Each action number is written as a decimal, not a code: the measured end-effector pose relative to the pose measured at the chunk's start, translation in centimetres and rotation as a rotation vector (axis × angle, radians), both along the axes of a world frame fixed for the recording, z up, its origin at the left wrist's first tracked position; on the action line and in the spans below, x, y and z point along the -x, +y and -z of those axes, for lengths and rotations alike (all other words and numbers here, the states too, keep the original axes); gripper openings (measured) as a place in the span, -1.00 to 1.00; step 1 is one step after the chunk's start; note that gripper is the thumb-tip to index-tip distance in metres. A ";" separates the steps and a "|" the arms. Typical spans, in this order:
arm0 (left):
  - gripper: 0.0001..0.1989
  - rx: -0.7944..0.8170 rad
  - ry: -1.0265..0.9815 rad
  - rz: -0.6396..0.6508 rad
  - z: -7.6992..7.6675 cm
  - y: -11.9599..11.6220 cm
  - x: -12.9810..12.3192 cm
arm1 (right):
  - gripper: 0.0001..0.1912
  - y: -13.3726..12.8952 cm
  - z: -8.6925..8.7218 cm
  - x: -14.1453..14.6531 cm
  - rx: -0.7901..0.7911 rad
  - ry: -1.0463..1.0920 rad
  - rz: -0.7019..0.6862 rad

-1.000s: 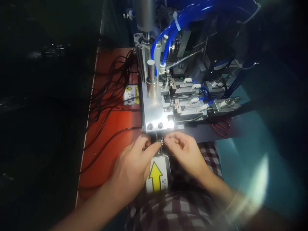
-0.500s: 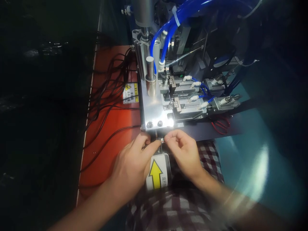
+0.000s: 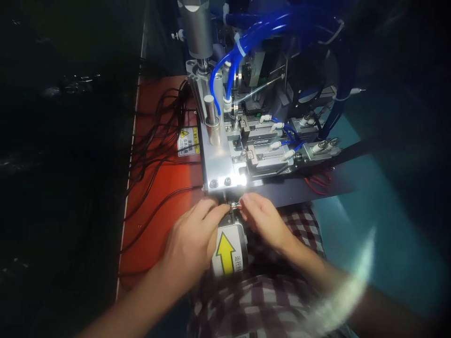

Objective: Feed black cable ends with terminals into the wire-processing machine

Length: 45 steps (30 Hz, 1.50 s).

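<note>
In the head view, both hands meet at the near edge of a metal machine (image 3: 220, 164), just above a plate with a yellow arrow (image 3: 225, 251). A small shiny piece (image 3: 235, 205) with a reddish tint shows between my fingertips, too small to name. My left hand (image 3: 197, 230) is closed, its thumb tip at the left end of this piece and its other fingers partly hidden. From the right, my right hand (image 3: 262, 218) pinches at the other end with bent fingers. Whatever lies inside either grip is covered by the fingers.
Black cables (image 3: 158, 136) run over the orange surface (image 3: 158, 197) on the left, beside a warning label (image 3: 188, 141). Blue air tubes (image 3: 268, 23) arch above the machine's cylinders. A metal post (image 3: 210, 112) stands up from its plate. Red wires (image 3: 319, 183) lie to the right.
The camera view has shifted slightly, so the machine sits a little further left. My hands stay at the same spot; more of the small piece and its reddish part now shows between them.
</note>
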State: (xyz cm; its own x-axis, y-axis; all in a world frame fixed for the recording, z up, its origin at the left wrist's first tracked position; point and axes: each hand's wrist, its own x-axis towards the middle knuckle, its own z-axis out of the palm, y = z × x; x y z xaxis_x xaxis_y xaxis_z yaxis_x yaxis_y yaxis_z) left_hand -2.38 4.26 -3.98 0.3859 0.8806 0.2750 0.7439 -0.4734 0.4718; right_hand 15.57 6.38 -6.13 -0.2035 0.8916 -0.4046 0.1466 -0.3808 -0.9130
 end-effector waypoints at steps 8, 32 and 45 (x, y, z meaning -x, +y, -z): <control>-0.68 0.007 0.158 0.036 -0.5 0.1 0.4 | -0.79 -0.8 1.2 1.0 -0.269 0.000 0.096; -0.70 0.185 0.083 -0.042 -1.8 -1.2 1.9 | -0.66 -0.7 0.5 2.0 -0.038 0.320 0.190; -0.68 -0.177 0.669 0.089 -2.7 -0.2 4.6 | -0.74 -0.6 -0.1 1.5 -0.027 0.269 0.173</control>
State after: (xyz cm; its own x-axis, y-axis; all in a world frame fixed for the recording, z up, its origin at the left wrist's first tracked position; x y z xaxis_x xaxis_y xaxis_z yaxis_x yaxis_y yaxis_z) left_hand -6.98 4.05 -1.32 0.5913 0.8015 0.0892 0.8024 -0.5738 -0.1642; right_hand 14.11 5.75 -6.03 -0.1440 0.9322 -0.3321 -0.1668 -0.3537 -0.9204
